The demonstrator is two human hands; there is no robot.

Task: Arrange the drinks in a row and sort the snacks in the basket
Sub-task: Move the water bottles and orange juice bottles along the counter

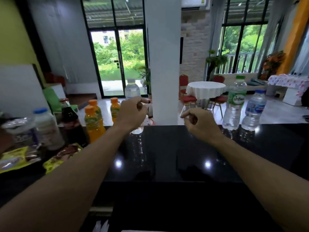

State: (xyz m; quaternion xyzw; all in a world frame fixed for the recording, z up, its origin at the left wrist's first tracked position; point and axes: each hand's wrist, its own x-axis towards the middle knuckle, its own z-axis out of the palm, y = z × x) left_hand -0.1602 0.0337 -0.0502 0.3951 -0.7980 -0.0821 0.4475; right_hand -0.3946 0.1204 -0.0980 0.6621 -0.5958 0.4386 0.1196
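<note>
The left hand [133, 113] is raised over the black counter [167, 156], fingers curled and thumb meeting forefinger. It sits directly in front of the middle of a clear water bottle [133, 90], which stands at the counter's far edge. Whether the hand touches that bottle cannot be told. The right hand [199, 121] is also raised, near the far edge. Its fingers are curled in and nothing shows in its grip.

Left of the left hand, three orange juice bottles [91, 126] stand close together. Beside them are a dark red drink bottle [70, 121], a white bottle with a blue cap [47, 129] and a blurred bottle [23, 131] at the far left. Yellow snack packets [13, 159] lie flat at the near left, in front of those drinks.

Right of the right hand, a green-label water bottle [235, 102] and a blue-label water bottle [254, 111] stand side by side on the far edge. Bare glossy counter runs between the two hands and down toward the person. The far edge is free between the clear bottle and the green-label one.
</note>
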